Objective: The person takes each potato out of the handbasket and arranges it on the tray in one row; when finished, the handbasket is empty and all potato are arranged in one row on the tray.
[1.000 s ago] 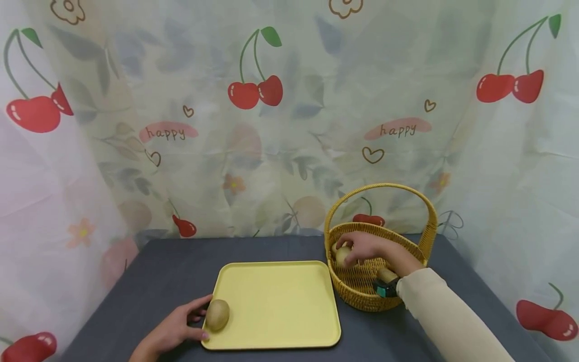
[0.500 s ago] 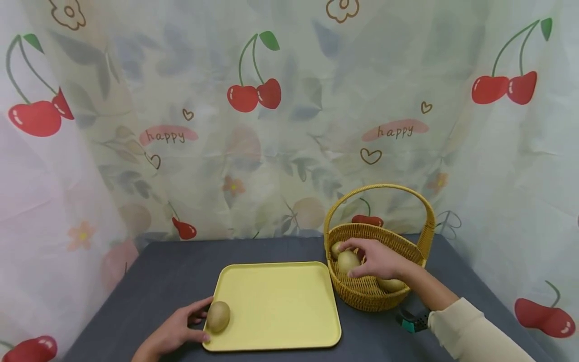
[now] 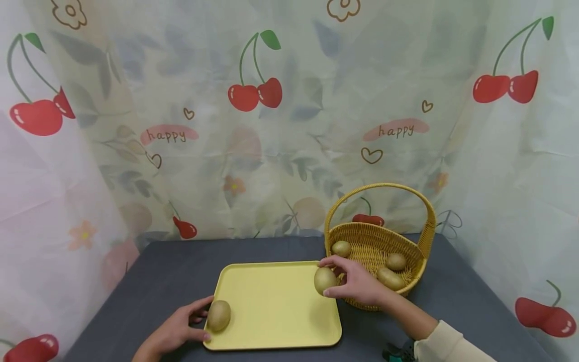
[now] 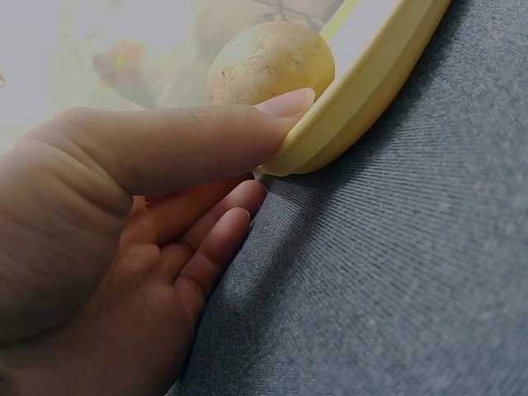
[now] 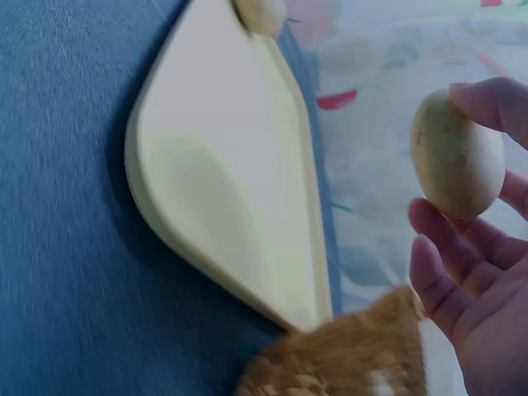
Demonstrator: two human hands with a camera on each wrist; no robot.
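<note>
3 potatoes (image 3: 341, 249) (image 3: 396, 261) (image 3: 390, 279) in 1 wicker basket (image 3: 375, 230), 1 potato (image 3: 219, 316) on 1 yellow tray (image 3: 276, 301) and 1 potato (image 3: 323, 280) in 1 right hand (image 3: 355, 282) make 5 potatoes. With 1 left hand (image 3: 176, 328), that gives 2 hands. There is 1 table (image 3: 181, 274). On the curtain (image 3: 298, 136), 2 "happy" labels (image 3: 168, 134) (image 3: 395, 130) and 4 outlined hearts (image 3: 188, 113) (image 3: 154, 160) (image 3: 426, 106) (image 3: 372, 156) show.
</note>
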